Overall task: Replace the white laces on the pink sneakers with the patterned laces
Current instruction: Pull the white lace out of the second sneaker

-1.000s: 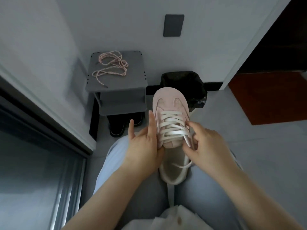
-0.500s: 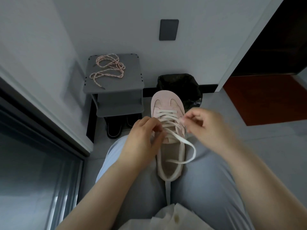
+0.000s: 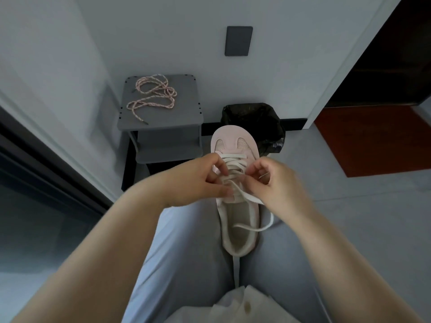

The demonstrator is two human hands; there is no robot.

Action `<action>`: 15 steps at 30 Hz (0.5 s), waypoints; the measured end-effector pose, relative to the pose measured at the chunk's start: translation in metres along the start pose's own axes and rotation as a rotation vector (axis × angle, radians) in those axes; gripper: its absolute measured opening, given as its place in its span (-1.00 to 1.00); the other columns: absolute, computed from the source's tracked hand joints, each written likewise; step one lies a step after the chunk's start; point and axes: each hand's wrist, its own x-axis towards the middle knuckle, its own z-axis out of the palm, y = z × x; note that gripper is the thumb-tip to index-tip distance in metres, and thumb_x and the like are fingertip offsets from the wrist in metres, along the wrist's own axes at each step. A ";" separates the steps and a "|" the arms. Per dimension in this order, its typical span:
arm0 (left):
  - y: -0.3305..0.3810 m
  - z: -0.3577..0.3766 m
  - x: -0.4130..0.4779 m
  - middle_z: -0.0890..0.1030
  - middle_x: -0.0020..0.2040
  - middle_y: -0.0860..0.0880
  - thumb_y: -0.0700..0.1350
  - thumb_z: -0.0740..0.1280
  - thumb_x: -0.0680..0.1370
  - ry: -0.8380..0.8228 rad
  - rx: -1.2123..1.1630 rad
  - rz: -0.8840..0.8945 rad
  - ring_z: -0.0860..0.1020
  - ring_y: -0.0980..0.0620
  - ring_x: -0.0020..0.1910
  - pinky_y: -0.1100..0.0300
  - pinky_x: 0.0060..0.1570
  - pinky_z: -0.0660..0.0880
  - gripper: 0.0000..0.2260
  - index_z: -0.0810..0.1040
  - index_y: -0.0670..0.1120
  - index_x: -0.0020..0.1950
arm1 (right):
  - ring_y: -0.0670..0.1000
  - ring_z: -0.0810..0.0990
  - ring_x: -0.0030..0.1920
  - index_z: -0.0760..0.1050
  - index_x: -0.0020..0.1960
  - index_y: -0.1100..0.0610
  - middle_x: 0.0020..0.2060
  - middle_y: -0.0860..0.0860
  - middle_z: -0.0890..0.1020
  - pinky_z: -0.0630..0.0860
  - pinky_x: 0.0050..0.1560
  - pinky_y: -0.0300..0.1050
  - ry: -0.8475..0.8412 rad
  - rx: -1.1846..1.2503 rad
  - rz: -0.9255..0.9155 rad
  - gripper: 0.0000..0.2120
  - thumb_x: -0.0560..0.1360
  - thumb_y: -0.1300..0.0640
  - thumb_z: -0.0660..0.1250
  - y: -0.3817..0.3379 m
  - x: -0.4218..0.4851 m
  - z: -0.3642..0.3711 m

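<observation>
A pink sneaker point(image 3: 234, 141) lies between my knees, toe pointing away. Its white lace point(image 3: 233, 159) still crosses the upper eyelets, and a loosened end point(image 3: 254, 228) loops over the shoe's opening. My left hand point(image 3: 198, 183) curls its fingers on the lace at the sneaker's left side. My right hand point(image 3: 277, 183) pinches a strand of the white lace at the right side. The patterned pink laces point(image 3: 154, 96) lie coiled on the grey stool point(image 3: 163, 122), far from both hands.
A black bin with a bag point(image 3: 254, 120) stands behind the sneaker's toe. Dark shoes sit under the stool. A grey wall plate point(image 3: 238, 40) hangs above. A red mat point(image 3: 373, 141) lies at the right, a dark glass door point(image 3: 35, 206) at the left.
Both hands have moved up the sneaker to the middle lace rows. The right hand pulled a lace end free, and that end now hangs looped over the shoe's opening.
</observation>
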 end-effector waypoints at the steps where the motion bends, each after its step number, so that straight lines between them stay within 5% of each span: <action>1: 0.002 -0.003 -0.002 0.63 -0.28 0.07 0.01 0.38 0.46 -0.057 0.031 -0.011 0.46 0.22 -0.38 0.28 -0.28 0.36 -0.77 0.38 0.05 0.03 | -0.16 0.51 -0.38 0.52 -0.20 0.04 -0.40 -0.13 0.56 0.39 -0.36 -0.33 -0.007 0.000 -0.015 -0.91 0.43 0.06 0.41 0.000 0.000 0.000; 4: 0.003 -0.006 -0.001 0.53 -0.34 0.09 -0.02 0.36 0.47 0.016 0.220 -0.045 0.43 0.15 -0.40 0.23 -0.35 0.35 -0.79 0.35 0.03 -0.02 | -0.10 0.54 -0.35 0.50 -0.18 0.07 -0.38 -0.10 0.57 0.45 -0.32 -0.21 -0.017 -0.033 -0.080 -0.91 0.48 0.10 0.35 -0.001 -0.002 -0.001; 7: -0.005 -0.002 0.008 0.51 -0.17 -0.04 -0.20 0.27 0.48 0.520 0.420 0.011 0.48 -0.04 -0.22 0.08 -0.23 0.43 -0.77 0.32 -0.09 0.09 | -0.14 0.52 -0.33 0.43 -0.18 0.06 -0.32 -0.10 0.57 0.43 -0.31 -0.28 -0.020 -0.046 -0.087 -0.89 0.51 0.10 0.30 0.000 -0.002 -0.001; 10: -0.010 0.000 0.011 0.42 -0.16 0.01 -0.35 0.15 0.51 1.062 -0.140 0.131 0.44 0.13 -0.29 0.29 -0.26 0.44 -0.76 0.36 -0.07 0.09 | -0.08 0.56 -0.25 0.43 -0.13 0.12 -0.26 -0.07 0.60 0.46 -0.23 -0.22 -0.048 0.038 0.018 -0.88 0.54 0.10 0.24 0.004 -0.001 -0.001; 12: -0.015 -0.017 0.007 0.41 -0.31 0.04 -0.23 0.10 0.60 1.091 -0.772 0.158 0.39 0.20 -0.49 0.30 -0.44 0.46 -0.86 0.37 -0.02 -0.07 | -0.07 0.57 -0.28 0.42 -0.14 0.15 -0.27 -0.03 0.62 0.46 -0.23 -0.19 -0.060 0.138 0.093 -0.86 0.56 0.11 0.22 0.006 0.002 -0.005; 13: -0.022 -0.027 0.004 0.40 -0.39 0.07 -0.16 0.08 0.62 1.026 -0.852 0.132 0.34 0.19 -0.55 0.29 -0.53 0.38 -0.83 0.38 -0.01 -0.12 | -0.10 0.56 -0.33 0.41 -0.15 0.16 -0.30 -0.02 0.61 0.46 -0.23 -0.18 -0.068 0.198 0.120 -0.85 0.56 0.13 0.21 0.005 0.004 -0.006; 15: -0.038 -0.040 0.000 0.38 -0.49 0.11 -0.12 0.08 0.63 0.914 -0.612 0.082 0.26 0.19 -0.57 0.30 -0.54 0.22 -0.76 0.43 0.02 -0.18 | -0.16 0.49 -0.43 0.37 -0.18 0.15 -0.38 -0.05 0.55 0.45 -0.25 -0.16 -0.104 0.269 0.128 -0.84 0.57 0.16 0.19 0.004 0.006 -0.008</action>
